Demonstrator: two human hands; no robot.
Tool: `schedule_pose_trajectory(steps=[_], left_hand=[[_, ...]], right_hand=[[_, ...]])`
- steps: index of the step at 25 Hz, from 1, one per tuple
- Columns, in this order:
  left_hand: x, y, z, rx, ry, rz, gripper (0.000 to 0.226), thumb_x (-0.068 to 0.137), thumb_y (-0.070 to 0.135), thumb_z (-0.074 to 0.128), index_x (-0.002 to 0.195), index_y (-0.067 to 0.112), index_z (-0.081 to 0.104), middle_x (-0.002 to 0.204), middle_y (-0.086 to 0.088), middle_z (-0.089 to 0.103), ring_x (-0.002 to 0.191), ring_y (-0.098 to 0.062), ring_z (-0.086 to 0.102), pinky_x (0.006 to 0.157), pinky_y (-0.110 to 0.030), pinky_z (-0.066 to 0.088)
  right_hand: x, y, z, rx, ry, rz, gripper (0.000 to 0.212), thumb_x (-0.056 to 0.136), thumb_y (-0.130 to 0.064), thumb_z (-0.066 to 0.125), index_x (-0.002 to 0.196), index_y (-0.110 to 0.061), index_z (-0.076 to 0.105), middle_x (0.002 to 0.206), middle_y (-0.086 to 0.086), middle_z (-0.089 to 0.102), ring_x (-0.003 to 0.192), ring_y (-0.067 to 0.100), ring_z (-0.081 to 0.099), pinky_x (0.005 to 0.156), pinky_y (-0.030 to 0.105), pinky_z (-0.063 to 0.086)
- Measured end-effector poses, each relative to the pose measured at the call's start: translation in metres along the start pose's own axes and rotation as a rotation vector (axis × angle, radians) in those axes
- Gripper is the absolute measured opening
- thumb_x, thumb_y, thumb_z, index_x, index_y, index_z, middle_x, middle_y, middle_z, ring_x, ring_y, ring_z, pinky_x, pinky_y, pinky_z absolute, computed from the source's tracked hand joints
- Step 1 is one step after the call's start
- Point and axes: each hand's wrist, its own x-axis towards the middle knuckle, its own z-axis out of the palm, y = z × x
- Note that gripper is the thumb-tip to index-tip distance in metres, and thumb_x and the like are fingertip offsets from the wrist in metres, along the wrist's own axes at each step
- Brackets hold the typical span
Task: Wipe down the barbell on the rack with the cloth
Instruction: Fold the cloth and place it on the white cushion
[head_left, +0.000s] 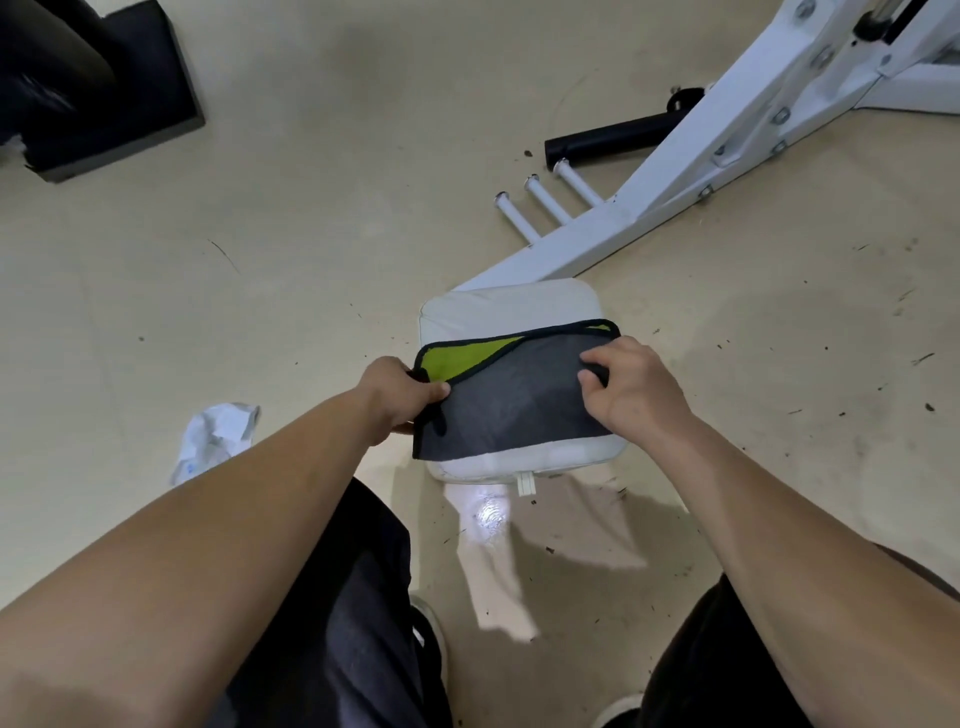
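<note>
A grey cloth (511, 400) with black edging and a lime-green underside lies over a white padded seat (509, 306) in the middle of the head view. My left hand (400, 395) pinches the cloth's left edge, where a corner is folded back and shows the green side. My right hand (631, 387) pinches its upper right edge. The white rack frame (691, 171) runs from the seat to the upper right. A black bar end (608, 137) pokes out from behind the frame near the floor; whether it is the barbell I cannot tell.
Three white pegs (540, 200) stick out of the frame's lower part. A crumpled white wrapper (215, 439) lies on the beige floor at the left. A black block (104, 88) sits at the top left. My legs and shoes fill the bottom of the view.
</note>
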Motion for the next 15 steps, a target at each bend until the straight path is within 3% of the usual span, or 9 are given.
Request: schedule_pose_trajectory(steps=[2,4,8,11,13,15], left_hand=[[-0.010,0.013,-0.006,-0.115,-0.007,0.000,0.019,0.090,0.017,0.073,0.100,0.003,0.064,0.103,-0.016,0.075,0.077,-0.028,0.073,0.065,-0.038,0.064],[-0.025,0.031,-0.013,-0.200,0.023,0.004,0.022,0.087,0.017,0.071,0.104,0.003,0.066,0.097,-0.015,0.073,0.072,-0.028,0.070,0.065,-0.037,0.062],[-0.063,0.077,0.003,-0.266,-0.031,0.136,0.024,0.084,0.017,0.077,0.100,0.007,0.063,0.092,-0.014,0.074,0.067,-0.026,0.071,0.058,-0.034,0.061],[-0.083,0.109,0.055,-0.280,-0.082,0.229,0.023,0.087,0.014,0.077,0.095,0.007,0.057,0.093,-0.018,0.071,0.072,-0.031,0.076,0.060,-0.043,0.065],[-0.086,0.118,0.088,-0.304,-0.172,0.212,0.032,0.089,0.027,0.079,0.097,0.008,0.054,0.097,-0.018,0.069,0.076,-0.032,0.078,0.064,-0.045,0.066],[-0.080,0.113,0.105,-0.188,-0.256,0.177,0.036,0.093,0.039,0.072,0.101,0.010,0.054,0.104,-0.016,0.067,0.081,-0.028,0.077,0.069,-0.042,0.067]], right_hand=[[0.002,-0.001,-0.003,0.080,0.011,0.028,0.030,0.096,-0.025,0.060,0.124,-0.019,0.068,0.126,-0.003,0.059,0.118,0.017,0.052,0.092,0.026,0.043],[0.000,-0.003,-0.006,0.182,-0.035,0.073,0.029,0.096,-0.024,0.059,0.124,-0.020,0.068,0.126,-0.004,0.060,0.115,0.016,0.056,0.095,0.021,0.040],[-0.002,-0.008,-0.014,0.414,-0.017,0.177,0.030,0.096,-0.024,0.057,0.124,-0.022,0.068,0.122,-0.005,0.067,0.112,0.016,0.062,0.104,0.029,0.046],[-0.003,0.000,-0.027,0.442,0.077,0.203,0.020,0.095,-0.024,0.053,0.097,-0.023,0.073,0.091,-0.006,0.069,0.085,0.015,0.061,0.080,0.026,0.049],[-0.003,0.015,-0.034,0.528,0.127,0.250,0.030,0.094,-0.025,0.050,0.072,-0.010,0.062,0.068,-0.001,0.057,0.067,0.018,0.051,0.063,0.030,0.041],[-0.005,0.030,-0.035,0.582,0.060,0.317,0.041,0.094,-0.033,0.050,0.077,0.003,0.057,0.070,0.005,0.052,0.069,0.021,0.049,0.062,0.031,0.037]])
